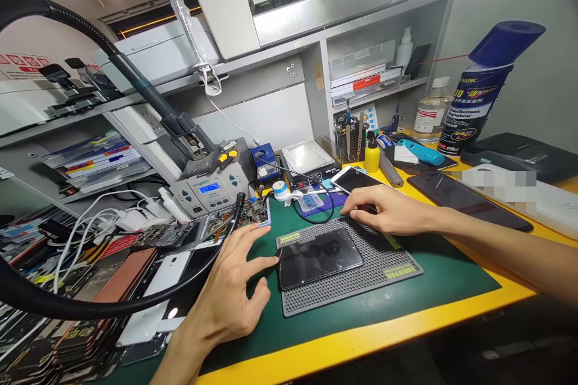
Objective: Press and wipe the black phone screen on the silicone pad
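Note:
A black smartphone [320,257] with smudges on its glass lies screen up on a grey perforated repair mat [383,258]. My left hand [239,283] is left of it, fingers apart, with the index fingertip at the phone's left edge. Over the mat's far right part, my right hand [391,209] has bent fingers, thumb and fingertips close together at the far edge. Whatever lies between those fingertips is hidden. Just behind this hand is a white-framed phone [356,179].
Old phones and parts [99,307] pile up at left, with a black flexible hose [180,298] curving over them. A soldering station [210,189], a hot plate [307,159], a yellow bottle [372,155] and a blue spray can [478,96] stand behind. A dark phone panel [469,200] lies at right.

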A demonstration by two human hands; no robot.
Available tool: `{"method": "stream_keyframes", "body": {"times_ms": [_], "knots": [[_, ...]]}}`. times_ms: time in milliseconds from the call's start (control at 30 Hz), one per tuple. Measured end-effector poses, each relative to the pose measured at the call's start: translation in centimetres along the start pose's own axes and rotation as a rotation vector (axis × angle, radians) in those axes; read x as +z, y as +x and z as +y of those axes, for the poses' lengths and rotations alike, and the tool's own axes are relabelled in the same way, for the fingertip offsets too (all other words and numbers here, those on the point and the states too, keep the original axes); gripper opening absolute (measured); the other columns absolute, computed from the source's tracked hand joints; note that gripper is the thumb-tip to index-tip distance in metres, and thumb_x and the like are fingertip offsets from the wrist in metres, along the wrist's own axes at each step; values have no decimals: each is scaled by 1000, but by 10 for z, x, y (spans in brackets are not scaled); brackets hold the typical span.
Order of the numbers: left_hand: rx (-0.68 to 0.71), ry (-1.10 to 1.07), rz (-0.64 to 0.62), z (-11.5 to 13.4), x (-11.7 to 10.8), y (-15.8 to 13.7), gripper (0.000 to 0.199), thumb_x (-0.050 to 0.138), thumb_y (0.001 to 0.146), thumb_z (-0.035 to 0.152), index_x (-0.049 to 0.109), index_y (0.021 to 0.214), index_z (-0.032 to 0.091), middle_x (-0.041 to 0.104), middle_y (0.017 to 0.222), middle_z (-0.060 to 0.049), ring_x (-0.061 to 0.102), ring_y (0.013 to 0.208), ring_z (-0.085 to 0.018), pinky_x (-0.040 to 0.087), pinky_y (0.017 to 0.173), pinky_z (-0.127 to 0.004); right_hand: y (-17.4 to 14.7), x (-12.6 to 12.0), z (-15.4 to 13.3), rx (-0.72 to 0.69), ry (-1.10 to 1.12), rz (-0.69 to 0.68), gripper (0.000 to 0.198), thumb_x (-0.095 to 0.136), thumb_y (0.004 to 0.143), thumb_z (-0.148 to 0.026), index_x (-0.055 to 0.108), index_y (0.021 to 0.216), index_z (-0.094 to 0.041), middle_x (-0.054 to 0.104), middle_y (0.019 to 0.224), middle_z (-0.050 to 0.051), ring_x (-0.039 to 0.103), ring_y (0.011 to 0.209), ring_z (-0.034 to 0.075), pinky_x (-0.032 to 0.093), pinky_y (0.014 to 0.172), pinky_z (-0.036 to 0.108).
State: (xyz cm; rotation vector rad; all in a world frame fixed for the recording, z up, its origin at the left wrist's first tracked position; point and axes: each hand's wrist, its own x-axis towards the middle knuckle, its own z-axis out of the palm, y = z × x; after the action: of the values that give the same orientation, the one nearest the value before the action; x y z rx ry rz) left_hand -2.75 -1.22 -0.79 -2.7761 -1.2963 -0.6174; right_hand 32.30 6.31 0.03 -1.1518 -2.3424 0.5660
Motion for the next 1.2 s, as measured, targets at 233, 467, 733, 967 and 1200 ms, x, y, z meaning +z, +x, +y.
{"method": "stream_keyframes", "body": {"times_ms": [233, 467, 733, 967, 1200], "knots": [[8, -52, -97, 22, 7, 13, 51, 54, 78, 14, 64, 128, 22, 34, 158, -11, 23, 149, -35, 28, 120, -64, 0, -1, -1, -11, -4, -6, 26, 57, 89, -25, 77, 103, -17, 77, 105, 8, 70, 89, 24, 53, 79, 34], [40, -42, -229, 56, 19, 38, 61, 60, 80, 24, 55, 141, 25, 26, 161, -14, 16, 151, -39, 19, 120, -69, 1, 1, 0, -21, -8, 0, 26, 57, 89, -24, 78, 103, -17, 77, 104, 8, 70, 92, 24, 53, 84, 34], [70, -37, -198, 58, 23, 36, 59, 59, 77, 18, 61, 135, 29, 28, 159, -11, 17, 151, -37, 12, 121, -70, 0, 0, -1, -34, -4, -1, 26, 57, 87, -22, 78, 101, -17, 78, 103, 7, 71, 91, 23, 53, 82, 31], [20, -55, -154, 42, 16, 21, 54, 57, 78, 14, 66, 128, 31, 30, 160, -7, 17, 151, -38, 16, 121, -70, 1, 0, -2, -6, -14, -10, 25, 58, 87, -24, 78, 102, -18, 78, 104, 7, 71, 91, 24, 54, 83, 33], [-13, -50, -102, 27, 10, 4, 48, 57, 79, 12, 71, 121, 30, 35, 158, -6, 21, 149, -38, 23, 119, -70, 1, -1, -2, 4, -26, -10, 27, 57, 88, -26, 77, 103, -17, 77, 103, 8, 69, 87, 23, 53, 75, 33]]}}
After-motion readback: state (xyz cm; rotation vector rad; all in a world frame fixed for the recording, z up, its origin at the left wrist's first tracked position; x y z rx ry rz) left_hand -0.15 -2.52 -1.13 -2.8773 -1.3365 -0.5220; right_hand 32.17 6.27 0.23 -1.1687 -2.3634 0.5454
